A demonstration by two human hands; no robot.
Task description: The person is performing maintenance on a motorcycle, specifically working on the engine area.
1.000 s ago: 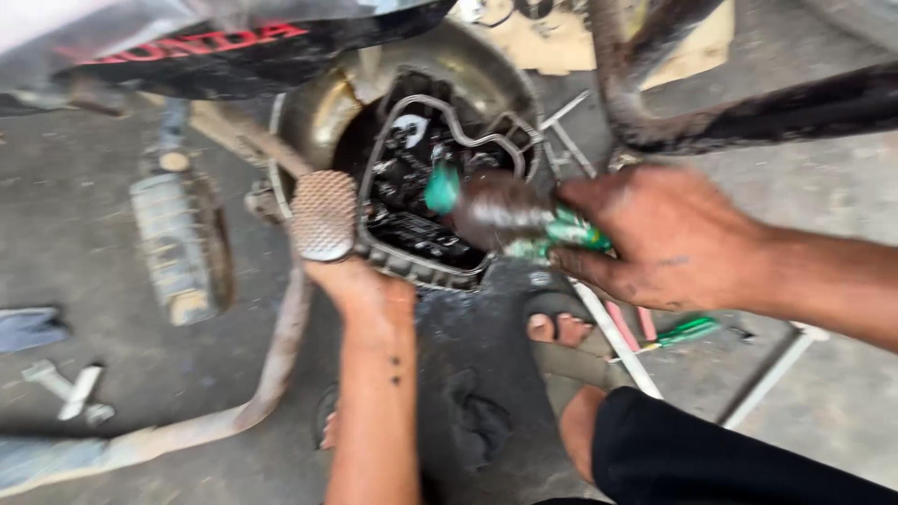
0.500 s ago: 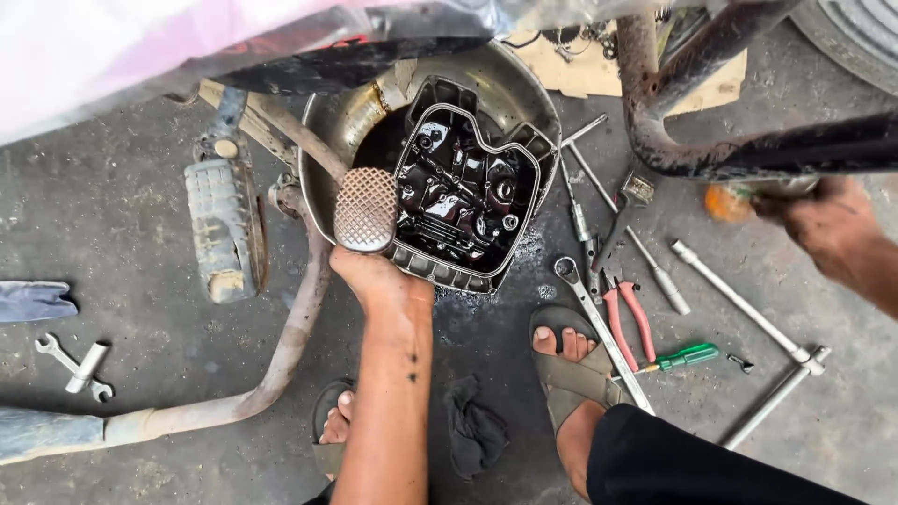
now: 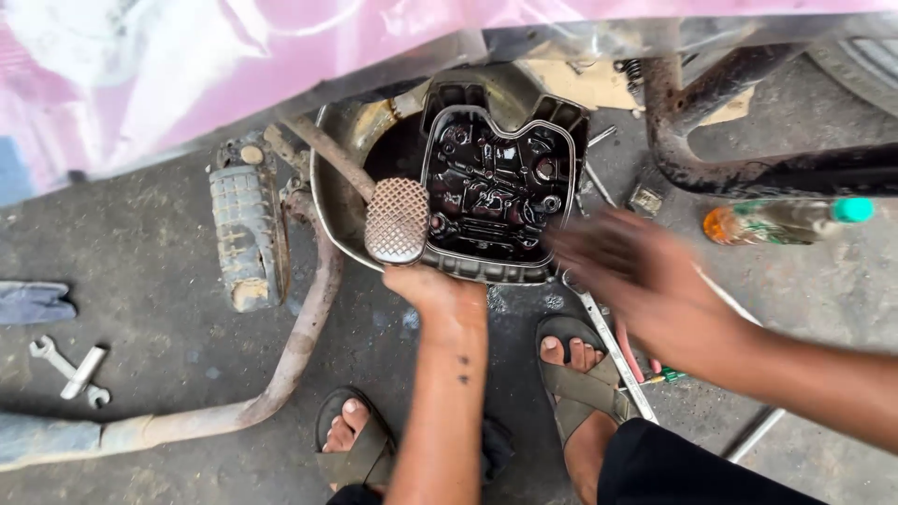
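Observation:
A black, oily engine cover point(image 3: 496, 187) is tilted up over a round metal basin point(image 3: 339, 201), with its inner side facing me. My left hand point(image 3: 428, 286) grips the cover's lower rim, just below a cross-hatched metal pedal point(image 3: 397, 220). My right hand point(image 3: 641, 281) is blurred, its fingers spread and holding nothing, just right of the cover. A plastic bottle point(image 3: 786, 220) with a green cap and orange liquid lies on the floor at the right, apart from my hand.
A rusty exhaust pipe point(image 3: 299, 346) curves along the left, next to a footpeg point(image 3: 245, 229). A wrench point(image 3: 70, 369) and a blue cloth point(image 3: 33, 301) lie far left. Long tools point(image 3: 608, 332) lie by my sandalled feet. A rusty frame tube point(image 3: 748, 168) runs at the upper right.
My right hand let go of the bottle at the right, which now lies on the floor, and swung back left toward the cover. My left hand kept its hold.

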